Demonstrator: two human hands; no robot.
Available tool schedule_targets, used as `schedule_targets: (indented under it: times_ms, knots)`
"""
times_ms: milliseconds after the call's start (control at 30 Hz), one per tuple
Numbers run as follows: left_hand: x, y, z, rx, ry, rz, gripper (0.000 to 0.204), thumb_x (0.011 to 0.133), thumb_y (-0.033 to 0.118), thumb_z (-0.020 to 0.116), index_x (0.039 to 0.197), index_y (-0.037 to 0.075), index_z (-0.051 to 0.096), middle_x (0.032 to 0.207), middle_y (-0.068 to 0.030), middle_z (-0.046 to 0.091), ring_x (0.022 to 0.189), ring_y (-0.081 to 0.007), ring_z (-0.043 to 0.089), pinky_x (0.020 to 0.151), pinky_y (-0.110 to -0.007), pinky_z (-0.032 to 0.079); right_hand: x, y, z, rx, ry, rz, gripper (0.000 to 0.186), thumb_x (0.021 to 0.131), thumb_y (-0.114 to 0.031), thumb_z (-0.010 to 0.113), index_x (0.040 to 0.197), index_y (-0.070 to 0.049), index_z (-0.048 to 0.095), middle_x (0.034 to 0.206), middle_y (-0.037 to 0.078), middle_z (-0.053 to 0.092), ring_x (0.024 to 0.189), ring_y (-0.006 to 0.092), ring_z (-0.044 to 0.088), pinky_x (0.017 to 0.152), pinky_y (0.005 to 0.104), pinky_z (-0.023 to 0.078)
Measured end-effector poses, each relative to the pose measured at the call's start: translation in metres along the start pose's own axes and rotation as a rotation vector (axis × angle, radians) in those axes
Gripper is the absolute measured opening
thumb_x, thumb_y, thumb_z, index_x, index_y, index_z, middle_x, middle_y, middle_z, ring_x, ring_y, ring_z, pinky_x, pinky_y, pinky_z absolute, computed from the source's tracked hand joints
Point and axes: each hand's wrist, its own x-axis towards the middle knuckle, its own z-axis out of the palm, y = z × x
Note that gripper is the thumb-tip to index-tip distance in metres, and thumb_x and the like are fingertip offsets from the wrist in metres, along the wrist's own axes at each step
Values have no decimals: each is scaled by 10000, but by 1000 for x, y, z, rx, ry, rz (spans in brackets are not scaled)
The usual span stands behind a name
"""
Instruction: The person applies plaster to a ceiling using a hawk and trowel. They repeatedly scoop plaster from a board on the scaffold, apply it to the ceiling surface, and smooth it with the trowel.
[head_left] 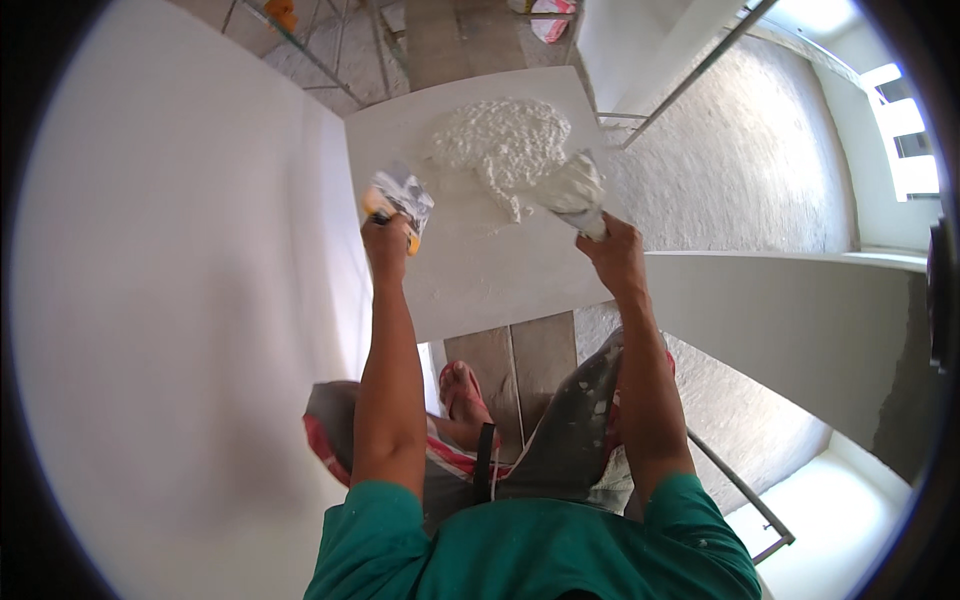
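My left hand [386,240] is closed round the yellow and black handle of a putty knife [410,195], its blade smeared with white and slightly blurred. In my right hand [618,255] is a second scraper [590,218], whose blade carries a thick lump of white putty [573,184]. Both tools are over a pale flat board [470,285], the left one by its left edge and the right one by its right edge. Toward the board's far side lies a spread heap of wet, lumpy putty [505,135], with a tongue of it trailing toward me.
A smooth white wall [180,280] rises close on the left. Wooden planks [530,365] lie under my sandalled foot [462,390]. Metal scaffold bars [700,80] run at the right and far left. Rough floor [740,160] shows lower down, beside a curved grey ledge [800,315].
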Motion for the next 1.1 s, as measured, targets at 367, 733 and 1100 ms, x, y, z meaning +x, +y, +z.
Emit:
schedule_targets:
  times_ms: [367, 733, 1100]
  knots:
    - [-89, 243, -188, -900, 152, -216, 418, 752, 1, 619, 1154, -38, 513, 1091, -97, 570, 1008, -212, 575, 871, -341, 484, -103, -218, -126, 87, -136, 199, 215, 760, -154, 688, 909, -3, 647, 593, 62, 592, 474, 109, 537, 463, 287, 438]
    - [-271, 429, -275, -850, 43, -477, 356, 742, 5, 647, 1086, -7, 553, 994, -73, 608, 891, -181, 608, 790, -315, 499, -201, -465, -220, 37, -294, 121, 165, 779, -130, 680, 886, -12, 637, 544, 21, 545, 446, 81, 505, 397, 267, 389]
    - [-298, 511, -262, -1097, -2, -405, 399, 734, 15, 634, 1114, -17, 514, 1001, -99, 593, 924, -227, 605, 838, -372, 498, -226, -560, -241, -196, -522, -91, 239, 708, -112, 710, 903, 16, 655, 635, 106, 619, 537, 151, 588, 517, 325, 468]
